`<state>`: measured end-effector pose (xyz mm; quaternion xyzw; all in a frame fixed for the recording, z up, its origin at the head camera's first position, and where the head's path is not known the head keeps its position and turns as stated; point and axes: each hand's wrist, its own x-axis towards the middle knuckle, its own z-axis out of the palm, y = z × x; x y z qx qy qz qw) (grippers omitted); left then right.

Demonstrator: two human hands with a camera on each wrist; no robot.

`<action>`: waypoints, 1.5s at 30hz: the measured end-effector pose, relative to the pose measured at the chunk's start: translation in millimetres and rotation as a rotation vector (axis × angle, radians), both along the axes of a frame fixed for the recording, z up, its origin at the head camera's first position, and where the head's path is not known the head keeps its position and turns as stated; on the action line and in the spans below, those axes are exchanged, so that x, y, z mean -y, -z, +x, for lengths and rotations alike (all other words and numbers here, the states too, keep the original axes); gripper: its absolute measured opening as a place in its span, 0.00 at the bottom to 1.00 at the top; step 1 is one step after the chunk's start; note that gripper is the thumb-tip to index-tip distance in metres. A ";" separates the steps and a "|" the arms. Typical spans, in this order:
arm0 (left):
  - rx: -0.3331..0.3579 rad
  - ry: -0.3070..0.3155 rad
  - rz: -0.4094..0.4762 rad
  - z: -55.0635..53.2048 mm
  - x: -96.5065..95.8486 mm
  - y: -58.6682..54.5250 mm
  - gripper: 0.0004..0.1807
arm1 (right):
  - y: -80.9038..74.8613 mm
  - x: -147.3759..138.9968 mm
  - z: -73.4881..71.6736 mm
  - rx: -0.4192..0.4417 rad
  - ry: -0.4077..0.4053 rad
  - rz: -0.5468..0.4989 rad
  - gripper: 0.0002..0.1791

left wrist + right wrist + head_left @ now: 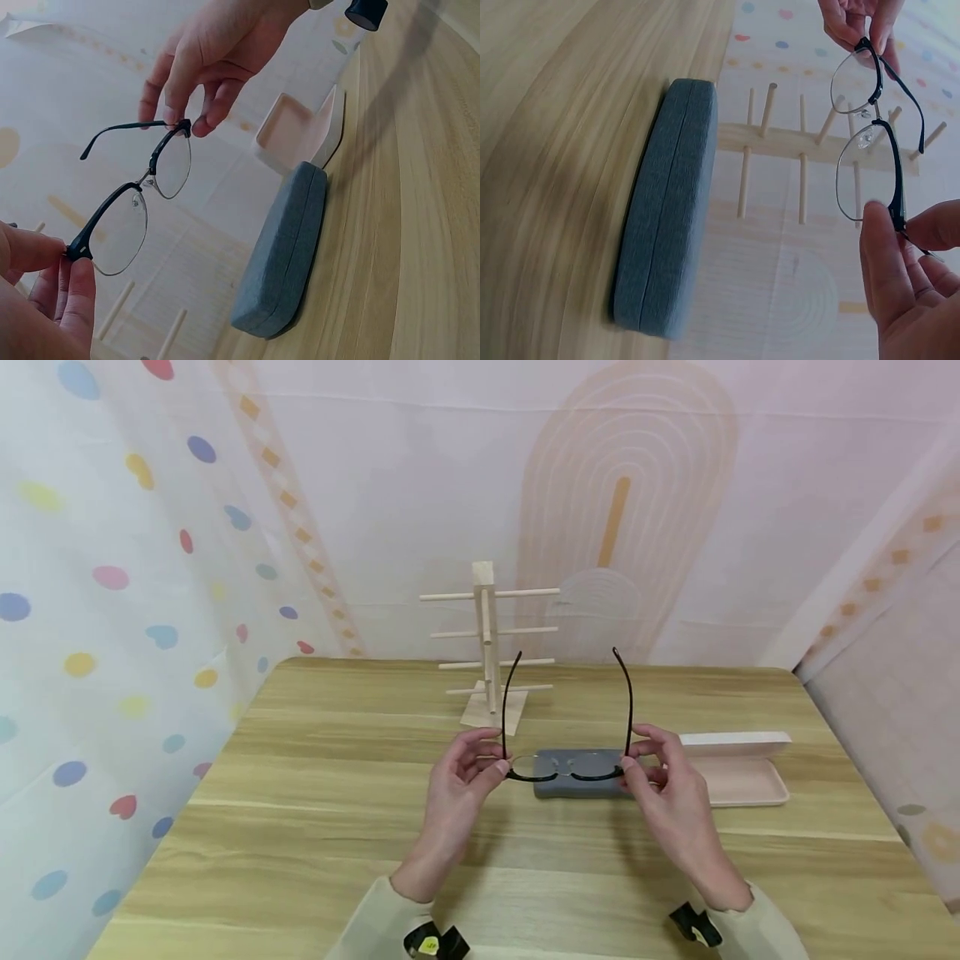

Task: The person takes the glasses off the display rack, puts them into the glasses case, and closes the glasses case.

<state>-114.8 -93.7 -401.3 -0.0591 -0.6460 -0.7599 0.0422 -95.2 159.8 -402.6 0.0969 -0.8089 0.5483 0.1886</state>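
Black half-rim eyeglasses [597, 776] are held up above the table, temples unfolded and pointing away from the person. My left hand [467, 779] pinches the left hinge corner of the frame between thumb and fingers. At the opposite corner, my right hand [670, 789] pinches the other hinge the same way. In the left wrist view, both lenses and the clear nose pads of the eyeglasses [112, 204] show between the hands. Behind them on the table lies a closed grey-blue glasses case [577, 787], partly covered by the frame in the head view.
A wooden display rack [483, 639] with several pairs of thin pegs stands at the back of the table [315, 827]. To the right of the grey case sits an opened pale pink glasses case [746, 781]. A patterned cloth [420, 468] hangs behind the table.
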 end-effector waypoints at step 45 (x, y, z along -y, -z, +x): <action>0.010 0.014 -0.027 -12.0 -19.7 8.9 0.21 | 9.4 -13.9 1.2 -0.055 0.015 0.023 0.13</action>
